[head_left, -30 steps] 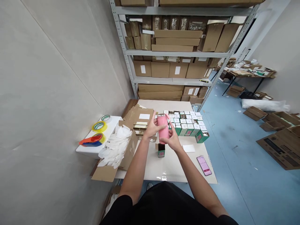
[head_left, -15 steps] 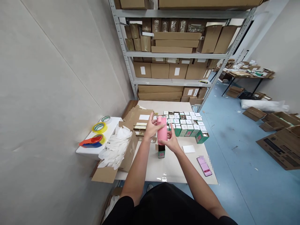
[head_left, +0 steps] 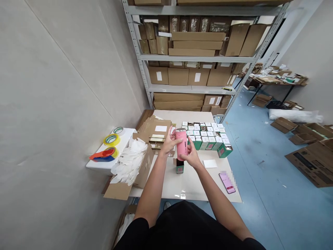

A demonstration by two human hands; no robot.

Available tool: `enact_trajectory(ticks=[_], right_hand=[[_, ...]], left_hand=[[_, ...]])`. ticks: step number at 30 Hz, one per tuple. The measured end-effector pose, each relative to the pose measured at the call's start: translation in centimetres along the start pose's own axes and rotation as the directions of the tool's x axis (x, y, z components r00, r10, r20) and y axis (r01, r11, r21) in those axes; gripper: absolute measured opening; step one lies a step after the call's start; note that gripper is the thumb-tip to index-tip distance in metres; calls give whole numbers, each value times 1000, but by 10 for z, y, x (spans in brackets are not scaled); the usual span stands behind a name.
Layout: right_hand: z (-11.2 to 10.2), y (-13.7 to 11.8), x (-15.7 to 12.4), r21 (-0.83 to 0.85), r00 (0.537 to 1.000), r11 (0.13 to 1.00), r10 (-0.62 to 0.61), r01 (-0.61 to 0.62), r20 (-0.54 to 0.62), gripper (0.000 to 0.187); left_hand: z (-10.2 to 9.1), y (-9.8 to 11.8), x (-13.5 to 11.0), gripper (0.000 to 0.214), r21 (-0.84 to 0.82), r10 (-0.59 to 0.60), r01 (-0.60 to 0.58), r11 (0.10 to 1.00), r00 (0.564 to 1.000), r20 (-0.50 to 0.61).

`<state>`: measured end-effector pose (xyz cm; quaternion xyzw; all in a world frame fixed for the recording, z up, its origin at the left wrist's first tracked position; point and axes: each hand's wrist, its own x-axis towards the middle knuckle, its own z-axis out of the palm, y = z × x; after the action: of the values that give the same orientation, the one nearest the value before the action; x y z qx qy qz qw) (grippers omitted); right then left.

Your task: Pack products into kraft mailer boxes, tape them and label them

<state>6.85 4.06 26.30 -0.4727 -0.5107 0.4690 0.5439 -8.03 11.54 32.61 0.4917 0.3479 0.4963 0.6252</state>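
Note:
A pink tumbler (head_left: 181,146) with a metal-coloured top and dark lettering is held up over the table (head_left: 192,184). My left hand (head_left: 169,141) is closed on its upper left side, with the thumb across the front. Around its lower right side, my right hand (head_left: 191,155) is closed too. Just below the tumbler stands a small green box (head_left: 179,168), its top open and dark inside. Several green-and-white boxes (head_left: 204,142) stand in rows behind my right hand, some with open tops.
Left of the table, a carton (head_left: 144,168) overflows with white paper (head_left: 130,161). Tape rolls (head_left: 111,140) and a red-and-blue tape dispenser (head_left: 102,155) lie on a white surface. Flattened cardboard (head_left: 158,125), a white card (head_left: 209,163) and a phone (head_left: 227,182) lie on the table. Shelving (head_left: 192,89) stands behind.
The tumbler has turned in my hands: its lettering now faces me, and a pink loop formerly at the front shows at its left. Both hands keep hold.

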Motion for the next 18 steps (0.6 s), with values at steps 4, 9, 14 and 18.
enact_trajectory(ticks=[4, 9, 14, 18], right_hand=[[-1, 6, -2, -46, 1000, 999, 11, -13, -29, 127], [-3, 11, -7, -139, 997, 988, 66, -71, -44, 122], [-2, 34, -10, -212, 993, 973, 74, -91, -87, 115], [-12, 82, -7, -139, 995, 986, 89, -94, -40, 108]], left_hand=[[-3, -3, -3, 127, 71, -16, 15, 997, 1000, 2], [-7, -12, -5, 103, 223, 40, -40, 974, 999, 7], [-18, -30, -1, 81, 424, 63, -41, 905, 997, -39], [-28, -49, 0, 72, 442, 27, 14, 897, 996, -85]])
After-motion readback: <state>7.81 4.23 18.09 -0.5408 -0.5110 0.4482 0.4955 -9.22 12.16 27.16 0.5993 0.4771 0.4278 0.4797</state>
